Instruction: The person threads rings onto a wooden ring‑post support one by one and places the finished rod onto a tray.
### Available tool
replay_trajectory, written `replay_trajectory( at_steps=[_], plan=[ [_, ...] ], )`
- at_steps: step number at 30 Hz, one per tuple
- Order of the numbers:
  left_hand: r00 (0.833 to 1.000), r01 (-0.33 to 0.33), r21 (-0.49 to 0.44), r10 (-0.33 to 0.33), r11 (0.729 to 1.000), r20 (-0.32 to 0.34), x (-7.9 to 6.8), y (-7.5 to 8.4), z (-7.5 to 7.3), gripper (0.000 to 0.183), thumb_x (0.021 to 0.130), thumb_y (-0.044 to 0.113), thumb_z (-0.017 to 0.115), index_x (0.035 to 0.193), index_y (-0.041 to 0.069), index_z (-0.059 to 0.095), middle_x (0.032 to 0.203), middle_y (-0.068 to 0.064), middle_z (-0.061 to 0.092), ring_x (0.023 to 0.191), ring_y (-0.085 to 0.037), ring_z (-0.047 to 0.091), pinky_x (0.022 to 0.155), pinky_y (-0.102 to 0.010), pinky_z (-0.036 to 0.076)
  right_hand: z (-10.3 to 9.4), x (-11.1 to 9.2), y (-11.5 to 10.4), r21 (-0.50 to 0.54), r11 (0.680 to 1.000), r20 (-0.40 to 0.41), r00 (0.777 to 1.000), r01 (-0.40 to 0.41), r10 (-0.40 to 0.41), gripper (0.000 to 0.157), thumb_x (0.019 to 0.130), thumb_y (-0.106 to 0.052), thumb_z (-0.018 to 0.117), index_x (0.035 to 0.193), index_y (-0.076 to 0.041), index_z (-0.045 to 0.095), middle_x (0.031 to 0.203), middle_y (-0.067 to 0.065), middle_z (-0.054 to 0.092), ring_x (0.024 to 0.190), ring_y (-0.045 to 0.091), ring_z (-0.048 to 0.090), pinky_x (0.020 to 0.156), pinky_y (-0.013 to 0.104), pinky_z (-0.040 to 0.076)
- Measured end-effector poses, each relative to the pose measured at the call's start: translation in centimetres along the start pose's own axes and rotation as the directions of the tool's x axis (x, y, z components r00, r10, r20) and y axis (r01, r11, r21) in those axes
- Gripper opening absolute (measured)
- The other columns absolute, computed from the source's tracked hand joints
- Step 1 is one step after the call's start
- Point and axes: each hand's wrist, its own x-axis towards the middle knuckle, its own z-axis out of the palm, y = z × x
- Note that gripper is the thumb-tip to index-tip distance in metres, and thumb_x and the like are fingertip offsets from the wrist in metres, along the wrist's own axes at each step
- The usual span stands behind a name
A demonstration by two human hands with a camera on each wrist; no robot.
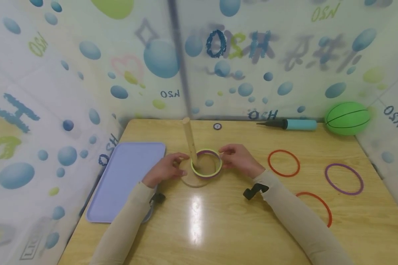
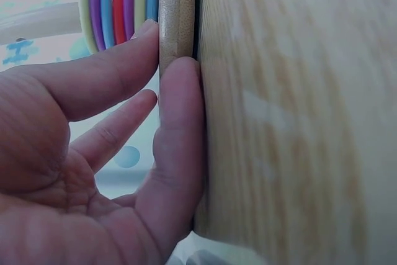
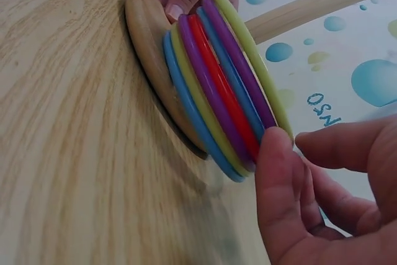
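Observation:
A wooden post (image 1: 190, 143) rises from a round wooden base (image 1: 194, 182) on the table. Stacked around the post are several coloured rings, blue, yellow-green, purple and red, with a yellow-green ring (image 3: 260, 60) on top. The stack sits off-centre, to the right of the post in the head view. My left hand (image 1: 166, 169) holds the base at its left edge, fingertips against the rim beside the rings. On the stack's right side, my right hand (image 1: 240, 160) has thumb and a fingertip on either side of the top yellow-green ring's edge.
Right of the stack lie a red ring (image 1: 283, 176), a purple ring (image 1: 344, 192) and another red ring (image 1: 328, 211), partly covered by the right sleeve. A lilac tray (image 1: 129, 158) lies at left. Behind are a blue hand pump (image 1: 301, 124), a green ball (image 1: 347, 118) and a small round disc (image 1: 217, 126).

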Motion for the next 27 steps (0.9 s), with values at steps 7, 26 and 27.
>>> replay_trajectory(
  at_steps=[7,26,27],
  plan=[
    [1.000,-0.019,0.002,0.019,1.000,0.000,-0.2,0.2,0.0,0.061,0.088,0.006,0.084,0.144,0.008,0.062,0.125,-0.025,0.063,0.078,-0.015,0.065,0.067,-0.028,0.057,-1.4,-0.5,-0.2,-0.051,0.999,-0.003,1.000,0.014,-0.014,0.036,0.099,-0.005,0.067,0.132,0.008,0.064,0.096,0.005,0.064,0.079,0.016,0.064,0.075,0.034,0.063],
    [0.999,-0.040,0.025,0.040,0.999,0.013,-0.1,0.3,0.1,0.063,0.087,0.005,0.083,0.146,0.009,0.061,0.122,-0.024,0.063,0.077,-0.016,0.064,0.067,-0.029,0.057,-8.7,-4.7,-0.2,-0.218,0.973,-0.020,0.997,0.070,-0.076,0.049,0.104,-0.030,0.069,0.139,0.003,0.060,0.127,0.028,0.063,0.101,0.031,0.067,0.087,0.033,0.061],
    [0.999,-0.040,0.028,0.039,0.999,0.013,-0.1,0.3,0.1,0.063,0.087,0.005,0.083,0.146,0.009,0.061,0.122,-0.024,0.063,0.076,-0.016,0.064,0.067,-0.029,0.057,-9.2,-4.9,-0.2,-0.228,0.971,-0.025,0.996,0.073,-0.081,0.049,0.104,-0.030,0.069,0.140,0.003,0.059,0.126,0.028,0.064,0.101,0.031,0.067,0.086,0.032,0.061]
  ],
)
